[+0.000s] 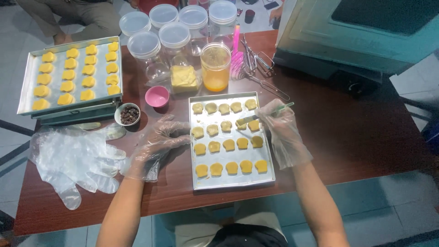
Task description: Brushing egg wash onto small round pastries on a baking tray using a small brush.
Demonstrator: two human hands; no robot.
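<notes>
1. Right hand [282, 132], in a clear plastic glove, is closed around a thin green-handled brush [267, 112]; the brush tip touches a cookie [241, 123] in the second row of the near baking tray [232, 183].
2. Left hand [157, 145], gloved too, is loosely curled with nothing in it, fingertips just beside the left rim of that tray.
3. On the near baking tray lie four rows of small cookies; the two rows closer to the person look deeper yellow than the two far rows.
4. Behind the tray stands a jar of yellow liquid [215, 67], with a block of butter [184, 77] to the jar's left.
5. Left of the tray's far corner sit a pink cup [157, 96] and a small bowl of dark bits [128, 114].
6. Well left of the tray lie spare plastic gloves [73, 160]; beyond them, a second tray of yellow cookies [73, 73].
</notes>
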